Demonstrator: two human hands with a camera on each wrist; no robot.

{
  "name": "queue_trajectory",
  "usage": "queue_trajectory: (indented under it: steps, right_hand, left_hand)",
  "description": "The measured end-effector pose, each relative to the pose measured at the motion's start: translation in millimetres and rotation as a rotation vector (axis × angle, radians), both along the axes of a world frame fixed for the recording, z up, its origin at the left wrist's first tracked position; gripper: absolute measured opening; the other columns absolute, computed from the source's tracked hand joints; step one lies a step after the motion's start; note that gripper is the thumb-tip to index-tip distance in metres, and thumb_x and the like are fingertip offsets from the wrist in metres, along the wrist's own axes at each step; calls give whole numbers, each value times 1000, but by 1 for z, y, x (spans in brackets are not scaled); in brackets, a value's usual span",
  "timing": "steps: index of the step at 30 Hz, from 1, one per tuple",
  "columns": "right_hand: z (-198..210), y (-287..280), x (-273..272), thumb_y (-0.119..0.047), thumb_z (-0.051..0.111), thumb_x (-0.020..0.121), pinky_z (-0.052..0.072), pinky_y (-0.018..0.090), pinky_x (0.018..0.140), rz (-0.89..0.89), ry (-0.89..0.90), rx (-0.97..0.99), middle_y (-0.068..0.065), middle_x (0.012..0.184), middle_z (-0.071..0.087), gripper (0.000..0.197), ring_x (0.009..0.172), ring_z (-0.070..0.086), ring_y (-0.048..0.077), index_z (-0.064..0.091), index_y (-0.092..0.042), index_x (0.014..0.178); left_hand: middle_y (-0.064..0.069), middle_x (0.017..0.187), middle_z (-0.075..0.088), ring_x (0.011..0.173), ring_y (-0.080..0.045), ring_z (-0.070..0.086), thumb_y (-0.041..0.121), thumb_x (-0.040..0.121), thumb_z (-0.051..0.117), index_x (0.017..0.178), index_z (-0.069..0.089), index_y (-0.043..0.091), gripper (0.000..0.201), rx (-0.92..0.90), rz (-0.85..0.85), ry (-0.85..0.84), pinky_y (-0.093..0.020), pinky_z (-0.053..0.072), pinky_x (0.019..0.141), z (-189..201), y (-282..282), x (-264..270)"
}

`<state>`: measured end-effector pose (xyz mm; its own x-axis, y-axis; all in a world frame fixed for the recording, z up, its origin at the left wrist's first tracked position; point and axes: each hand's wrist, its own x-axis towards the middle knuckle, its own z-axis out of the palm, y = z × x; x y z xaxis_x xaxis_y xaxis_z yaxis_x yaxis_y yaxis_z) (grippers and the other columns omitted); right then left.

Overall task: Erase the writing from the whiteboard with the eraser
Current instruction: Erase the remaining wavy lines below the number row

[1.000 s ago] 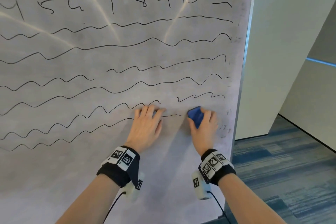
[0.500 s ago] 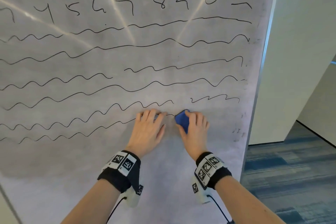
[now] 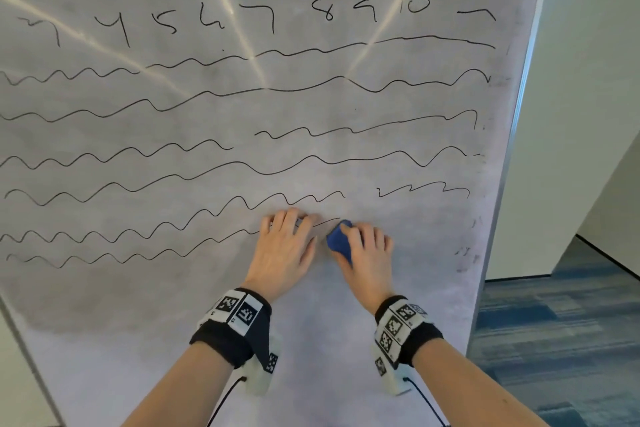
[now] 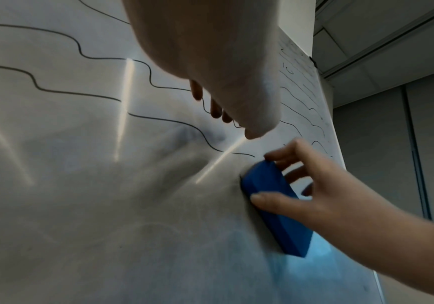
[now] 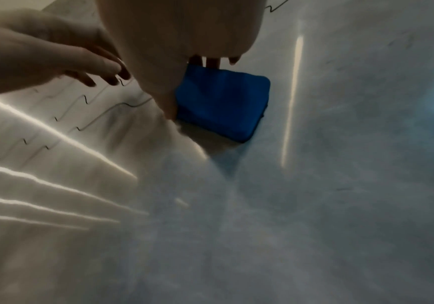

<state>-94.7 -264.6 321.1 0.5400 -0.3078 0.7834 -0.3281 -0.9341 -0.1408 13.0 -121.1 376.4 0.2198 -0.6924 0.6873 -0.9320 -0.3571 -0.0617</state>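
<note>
A large whiteboard [image 3: 398, 288] carries several black wavy lines [image 3: 214, 170] and a row of numbers [image 3: 325, 12]. My right hand [image 3: 363, 253] grips a blue eraser [image 3: 339, 241] and presses it flat on the board, just at the right end of the lowest wavy line. In the left wrist view the eraser [image 4: 275, 205] sits between thumb and fingers; the right wrist view shows the eraser [image 5: 223, 102] on the board too. My left hand [image 3: 287, 243] lies on the board with straight fingers, close beside the eraser's left side, covering part of the lowest lines.
The board's metal right edge [image 3: 512, 149] runs down to blue patterned carpet [image 3: 561, 340]. A pale wall [image 3: 588, 80] stands behind on the right. Smudged grey residue [image 3: 104, 298] spreads over the lower board, below the writing.
The right hand has slid the eraser leftward along the lowest line, wiping off its right end, and now sits close to the left hand. The left hand has stayed in place.
</note>
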Motion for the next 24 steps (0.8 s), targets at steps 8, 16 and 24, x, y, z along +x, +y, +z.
queue_trajectory:
  steps: [8, 16, 24]
  right_hand:
    - [23, -9, 1, -26, 78, 72, 28, 39, 76, -86, -76, 74, 10, 107, 54, 55, 91, 45, 29, 48, -16, 117]
    - [5, -3, -10, -22, 85, 61, 27, 37, 74, -23, 14, -63, 5, 107, 54, 61, 90, 41, 24, 50, -17, 111]
    - [15, 32, 26, -23, 82, 63, 30, 40, 75, 6, 58, -47, 7, 108, 57, 61, 91, 47, 28, 47, -18, 113]
  left_hand:
    - [-2, 107, 55, 96, -23, 50, 28, 89, 45, 118, 60, 18, 34, -4, 25, 6, -36, 32, 81, -3, 20, 11]
    - [-2, 108, 55, 98, -24, 51, 30, 90, 44, 117, 60, 16, 34, -4, 19, 19, -37, 34, 83, 2, 24, 15]
    - [-2, 109, 55, 99, -23, 51, 30, 89, 44, 118, 60, 17, 36, -13, 4, 20, -37, 33, 84, 8, 30, 19]
